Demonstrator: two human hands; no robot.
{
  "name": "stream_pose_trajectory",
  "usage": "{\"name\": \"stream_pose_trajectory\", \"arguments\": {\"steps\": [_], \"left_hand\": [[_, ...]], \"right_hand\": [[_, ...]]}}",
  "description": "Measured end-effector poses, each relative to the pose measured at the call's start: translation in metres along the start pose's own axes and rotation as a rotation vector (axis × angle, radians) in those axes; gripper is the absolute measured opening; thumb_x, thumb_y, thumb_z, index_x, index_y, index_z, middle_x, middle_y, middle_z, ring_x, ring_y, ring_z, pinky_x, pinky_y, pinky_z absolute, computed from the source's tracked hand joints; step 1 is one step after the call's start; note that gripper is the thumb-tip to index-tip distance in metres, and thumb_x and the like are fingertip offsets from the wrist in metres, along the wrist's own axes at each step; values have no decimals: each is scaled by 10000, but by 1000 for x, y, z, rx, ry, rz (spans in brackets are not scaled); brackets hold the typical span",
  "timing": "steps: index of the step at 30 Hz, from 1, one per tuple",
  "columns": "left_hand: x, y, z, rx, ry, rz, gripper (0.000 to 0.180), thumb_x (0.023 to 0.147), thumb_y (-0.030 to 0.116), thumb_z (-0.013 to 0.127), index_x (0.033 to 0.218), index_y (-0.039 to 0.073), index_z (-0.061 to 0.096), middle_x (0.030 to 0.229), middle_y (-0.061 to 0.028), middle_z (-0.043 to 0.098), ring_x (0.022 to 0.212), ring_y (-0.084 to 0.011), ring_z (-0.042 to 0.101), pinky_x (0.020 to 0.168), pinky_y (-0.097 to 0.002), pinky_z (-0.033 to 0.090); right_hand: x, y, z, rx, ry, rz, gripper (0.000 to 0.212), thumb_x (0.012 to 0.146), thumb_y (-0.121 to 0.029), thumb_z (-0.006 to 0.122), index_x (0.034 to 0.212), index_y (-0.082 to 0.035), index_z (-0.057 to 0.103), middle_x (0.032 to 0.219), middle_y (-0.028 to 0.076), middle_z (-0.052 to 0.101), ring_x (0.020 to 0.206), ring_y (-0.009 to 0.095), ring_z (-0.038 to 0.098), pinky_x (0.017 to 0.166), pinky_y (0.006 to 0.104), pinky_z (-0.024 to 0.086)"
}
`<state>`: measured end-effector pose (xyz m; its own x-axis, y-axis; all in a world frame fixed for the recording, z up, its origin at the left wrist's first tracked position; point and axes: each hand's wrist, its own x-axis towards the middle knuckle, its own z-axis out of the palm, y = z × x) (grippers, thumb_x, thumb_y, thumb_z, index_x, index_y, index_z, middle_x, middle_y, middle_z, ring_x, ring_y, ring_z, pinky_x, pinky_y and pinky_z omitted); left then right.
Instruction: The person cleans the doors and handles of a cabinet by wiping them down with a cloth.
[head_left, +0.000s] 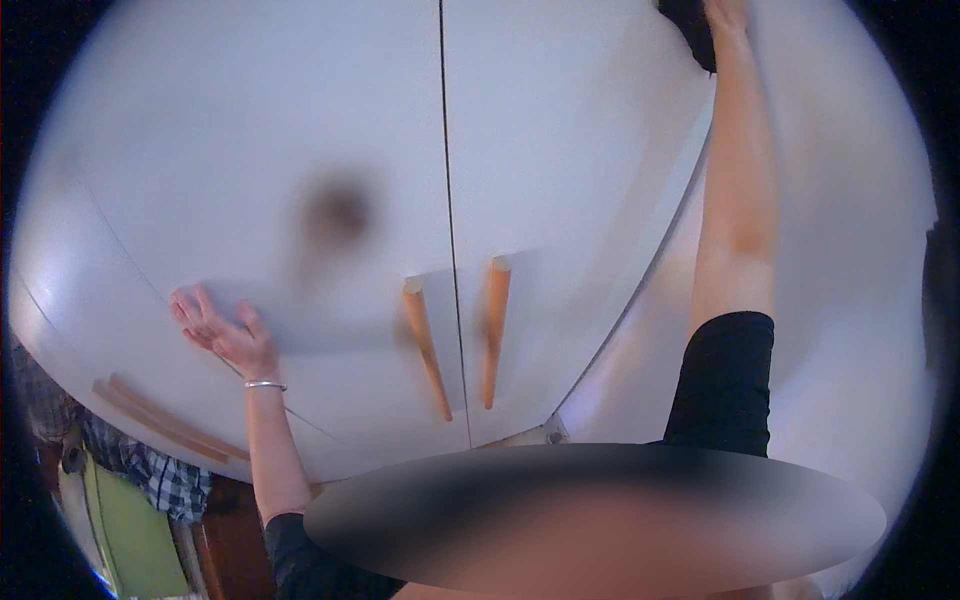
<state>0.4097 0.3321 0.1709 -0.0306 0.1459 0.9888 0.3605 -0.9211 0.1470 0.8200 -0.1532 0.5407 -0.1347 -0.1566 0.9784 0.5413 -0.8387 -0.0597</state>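
Note:
My left hand rests against a white wardrobe door, fingers spread and holding nothing, with a silver bangle on the wrist. High up at the right, my right arm stretches along the wardrobe's side edge. There my right hand, partly cut off by the picture's upper edge, is closed on a black cloth that lies against the door's edge. Between my arms, two light wooden handles stand on either side of the dark gap where two doors meet.
Another pair of wooden handles sits on the doors at the lower left. Below them are a checked black-and-white cloth and a green panel-like surface. A white wall runs along the right. A blurred dark spot hangs over the left door.

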Motion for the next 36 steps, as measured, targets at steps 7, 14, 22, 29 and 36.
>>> {"name": "stream_pose_trajectory", "arguments": {"steps": [7,14,22,29,36], "left_hand": [[0,2,-3,-12,-1,27,603,832,288,504,1369,71,334,1456,-172,255,1365,-349,178,1082,-496,65],[-2,0,1,-3,4,22,594,844,314,487,1364,68,340,1449,-176,273,1358,-353,198,1082,-494,71],[-5,-6,0,22,16,74,573,881,351,464,1365,70,343,1449,-167,276,1352,-354,214,1081,-490,99],[-7,-12,2,-33,17,149,552,866,296,464,1357,69,352,1439,-170,284,1341,-376,222,1081,-494,100],[-5,-6,-1,7,-9,75,586,830,268,482,1363,73,336,1451,-169,256,1361,-363,173,1080,-506,87]], "right_hand": [[19,-85,-9,6,14,99,494,904,-432,423,1291,-126,463,1277,203,481,1218,361,407,1001,458,340],[-61,-315,-92,507,-250,-572,538,876,-351,486,1313,-43,427,1442,149,308,1355,290,237,1112,471,135],[-78,-330,-80,580,-237,-675,569,907,-413,408,1364,-76,370,1465,130,260,1376,272,175,1117,494,87],[-165,-159,-75,62,46,-242,307,835,-259,573,1068,-64,624,1149,166,582,1109,342,510,892,496,365],[-273,-37,-92,-151,-249,405,531,952,-361,356,1372,-40,312,1432,207,277,1347,382,186,1024,608,185]]}}
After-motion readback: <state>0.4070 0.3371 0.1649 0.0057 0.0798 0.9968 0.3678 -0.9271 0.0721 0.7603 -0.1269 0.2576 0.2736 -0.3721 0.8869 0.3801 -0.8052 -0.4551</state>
